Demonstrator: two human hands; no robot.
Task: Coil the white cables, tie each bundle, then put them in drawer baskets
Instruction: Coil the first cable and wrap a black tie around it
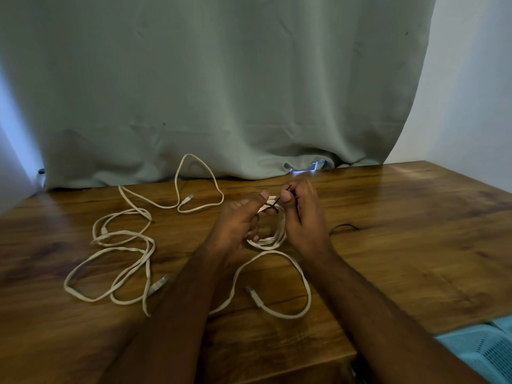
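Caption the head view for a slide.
Both hands, left and right, twist a dark tie around a coiled white cable.

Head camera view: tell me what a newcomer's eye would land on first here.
First, the two hands at the centre of the wooden table: the left hand and the right hand hold a coiled white cable between them and pinch a thin dark tie crossed over its top. Next, the loose white cables sprawled in loops on the left, in front of a grey-green curtain. A light blue basket peeks in at the lower right.
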